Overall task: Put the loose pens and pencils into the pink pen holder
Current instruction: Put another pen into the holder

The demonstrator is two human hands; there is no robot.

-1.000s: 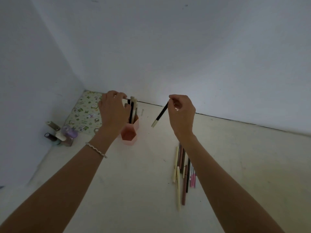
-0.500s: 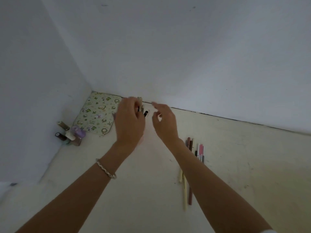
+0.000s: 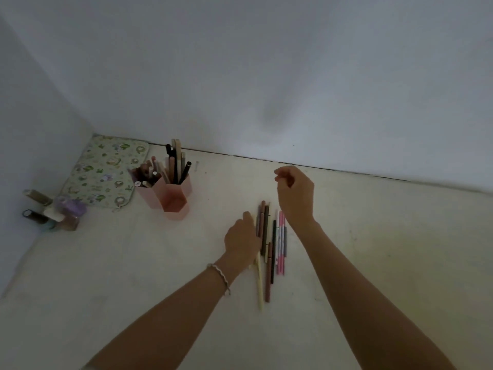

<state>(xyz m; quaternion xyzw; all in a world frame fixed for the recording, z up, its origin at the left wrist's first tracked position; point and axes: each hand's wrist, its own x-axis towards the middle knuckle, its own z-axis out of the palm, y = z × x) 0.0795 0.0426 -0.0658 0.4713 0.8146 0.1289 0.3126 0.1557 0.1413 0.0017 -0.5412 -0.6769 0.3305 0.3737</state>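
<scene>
While the left hand (image 3: 241,236) rests on the left edge of the loose pens (image 3: 266,231) (fingers hidden, so I cannot tell whether it has one pinched), the right hand (image 3: 294,194) hovers over their far tips, loosely curled, holding nothing. The pens lie lengthwise, pointing away from the person. The pink pen holder (image 3: 174,198) stands off to the far left — nearer the left hand. No writing is readable.

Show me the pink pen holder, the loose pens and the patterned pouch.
pink pen holder (image 3: 176,202): head view, front wall.
loose pens (image 3: 267,284): head view, brown pen's barrel.
patterned pouch (image 3: 104,170): head view, its middle.
</scene>
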